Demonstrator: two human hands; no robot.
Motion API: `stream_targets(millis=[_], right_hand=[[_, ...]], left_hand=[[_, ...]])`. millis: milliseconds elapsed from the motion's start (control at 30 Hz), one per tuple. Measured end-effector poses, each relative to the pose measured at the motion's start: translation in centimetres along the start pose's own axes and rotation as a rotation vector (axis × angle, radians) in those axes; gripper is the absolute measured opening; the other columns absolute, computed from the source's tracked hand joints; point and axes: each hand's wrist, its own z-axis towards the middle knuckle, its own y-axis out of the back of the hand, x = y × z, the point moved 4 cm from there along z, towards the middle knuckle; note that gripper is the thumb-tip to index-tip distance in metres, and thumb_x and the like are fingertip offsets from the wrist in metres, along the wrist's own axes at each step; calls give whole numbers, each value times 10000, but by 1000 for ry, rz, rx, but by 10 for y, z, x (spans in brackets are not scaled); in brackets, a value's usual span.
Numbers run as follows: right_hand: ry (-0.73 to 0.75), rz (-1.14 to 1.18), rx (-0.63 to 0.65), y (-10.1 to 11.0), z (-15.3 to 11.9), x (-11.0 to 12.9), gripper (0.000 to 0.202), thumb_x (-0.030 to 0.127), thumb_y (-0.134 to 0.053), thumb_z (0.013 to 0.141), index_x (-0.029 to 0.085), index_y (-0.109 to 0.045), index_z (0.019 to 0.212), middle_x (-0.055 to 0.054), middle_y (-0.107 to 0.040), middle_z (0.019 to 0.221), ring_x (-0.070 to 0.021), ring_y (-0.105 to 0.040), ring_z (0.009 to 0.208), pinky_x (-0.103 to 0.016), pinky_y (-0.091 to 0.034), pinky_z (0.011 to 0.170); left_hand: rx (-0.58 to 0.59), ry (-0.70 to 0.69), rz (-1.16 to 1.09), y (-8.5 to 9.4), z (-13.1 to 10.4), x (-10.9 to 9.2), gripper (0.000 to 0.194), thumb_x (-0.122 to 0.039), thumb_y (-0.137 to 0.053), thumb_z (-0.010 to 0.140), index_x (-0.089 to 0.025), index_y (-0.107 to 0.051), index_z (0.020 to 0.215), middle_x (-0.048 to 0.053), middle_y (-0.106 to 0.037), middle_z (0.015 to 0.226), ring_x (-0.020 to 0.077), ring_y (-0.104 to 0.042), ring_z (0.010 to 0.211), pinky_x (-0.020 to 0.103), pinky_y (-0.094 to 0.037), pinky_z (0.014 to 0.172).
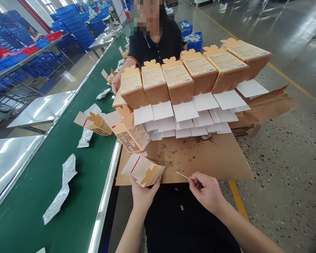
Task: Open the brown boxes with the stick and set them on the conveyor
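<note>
My left hand [144, 193] grips a small brown cardboard box [153, 174] at the near edge of the work board. The box's white flap with a red strip lies open toward the left. In my right hand [206, 189], a cotton swab [183, 174] is pinched between thumb and fingers, its white tip pointing left toward the box but apart from it. Just beyond the held box stands another open box [131, 137], tilted. Farther off, stacked boxes [180, 79] stand in a row with their white flaps hanging toward me.
A cardboard sheet [200, 158] with dark wet-looking spots covers the work surface. Along the left runs a green conveyor belt [86, 182] carrying silvery packets [60, 189] and an open box [100, 124]. Across from me a person [158, 42] has a hand beside the boxes.
</note>
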Motion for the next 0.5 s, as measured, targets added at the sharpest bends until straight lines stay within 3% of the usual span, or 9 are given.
stream_targets(millis=[233,367,500], right_hand=[[37,27,-80,7,-6,3,299,317,-670,1100,292,-717,806,22,-714,646,-167,-682,542,-265,-577,549],[93,27,-99,10,-8,4,284,263,-665,1093,278,-706,812,27,-700,634,-153,-657,522,-244,-547,522],[95,-8,-119,15,-7,4,306,250,-659,1086,270,-709,785,21,-682,621,-152,-638,509,-246,-541,516]], left_hand=[[-61,-99,165,2,-2,-4,1017,-594,-1117,704,-265,-588,1508,187,-841,1417,426,-880,1269,529,-754,1025],[-66,-119,250,-2,-5,-6,838,-609,-1057,784,-255,-639,1419,166,-865,1327,406,-890,1228,500,-755,966],[16,-170,283,-7,-3,-12,671,-584,-1014,827,-254,-686,1309,179,-872,1245,426,-903,1184,521,-759,942]])
